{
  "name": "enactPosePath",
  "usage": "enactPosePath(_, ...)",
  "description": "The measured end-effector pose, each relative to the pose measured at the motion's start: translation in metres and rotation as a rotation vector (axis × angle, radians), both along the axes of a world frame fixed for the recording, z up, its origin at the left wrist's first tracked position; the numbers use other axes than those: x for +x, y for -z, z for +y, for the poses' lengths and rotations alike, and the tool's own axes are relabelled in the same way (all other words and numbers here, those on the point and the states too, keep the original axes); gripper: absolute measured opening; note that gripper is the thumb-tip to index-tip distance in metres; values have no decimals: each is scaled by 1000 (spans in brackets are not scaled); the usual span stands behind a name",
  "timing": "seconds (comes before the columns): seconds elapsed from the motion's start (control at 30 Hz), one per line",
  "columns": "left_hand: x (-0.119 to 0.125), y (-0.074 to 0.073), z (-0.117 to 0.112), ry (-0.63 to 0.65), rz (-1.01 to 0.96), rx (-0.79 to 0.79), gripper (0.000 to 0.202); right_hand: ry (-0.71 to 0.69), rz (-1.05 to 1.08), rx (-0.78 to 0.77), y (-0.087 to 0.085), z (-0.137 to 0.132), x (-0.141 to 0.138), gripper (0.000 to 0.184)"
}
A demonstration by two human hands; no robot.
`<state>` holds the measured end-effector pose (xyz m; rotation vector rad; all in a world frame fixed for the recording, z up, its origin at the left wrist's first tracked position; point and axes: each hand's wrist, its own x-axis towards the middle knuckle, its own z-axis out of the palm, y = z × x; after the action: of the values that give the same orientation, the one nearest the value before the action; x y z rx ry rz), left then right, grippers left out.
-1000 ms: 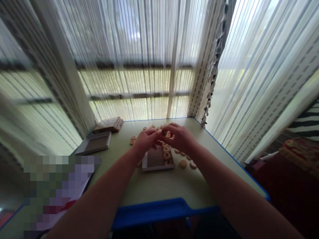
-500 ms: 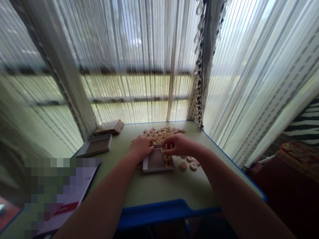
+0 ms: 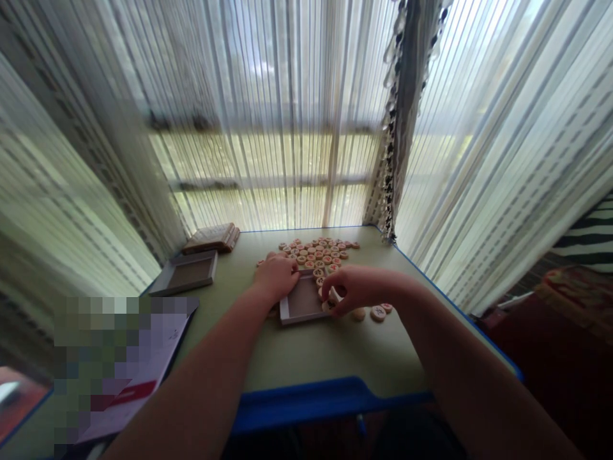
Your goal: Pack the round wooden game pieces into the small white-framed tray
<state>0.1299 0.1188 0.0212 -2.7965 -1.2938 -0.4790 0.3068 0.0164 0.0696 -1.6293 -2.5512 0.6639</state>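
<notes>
Before me lies a shallow box (image 3: 303,316) with a column of round Chinese chess pieces (image 3: 318,273) along its right side. My left hand (image 3: 278,278) grips the far left corner of the box, thumb at its rim. With curled fingers, my right hand (image 3: 347,287) pinches a Chinese chess piece (image 3: 328,306) at the box's near right corner, partly hidden by the fingers. More loose pieces (image 3: 378,313) lie just right of the box, some under the right hand. A large spread of pieces (image 3: 316,249) sits beyond the box, with red or dark characters.
A second shallow box (image 3: 214,271) rests at the left, in front of a folded board-like stack (image 3: 211,237). A booklet or sheet (image 3: 163,332), partly blurred out, lies near left. The green table (image 3: 287,364) has a blue edge; sheer curtains (image 3: 268,128) hang behind.
My right hand has moved toward me along the box's right side, from its far corner to its near corner. My left hand stays on the box. The view has shifted slightly.
</notes>
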Motion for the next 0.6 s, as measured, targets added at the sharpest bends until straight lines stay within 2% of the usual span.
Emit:
enactPosePath(0.27,2,-4,-3,44,21,44,21,23,-29,111,-2,0,-4,34)
enactPosePath(0.47,2,-6,-5,69,52,55,20,38,-64,126,-2,1,-4,33)
enactPosePath(0.6,4,-12,-12,84,23,74,24,46,-53,125,-2,0,-4,31)
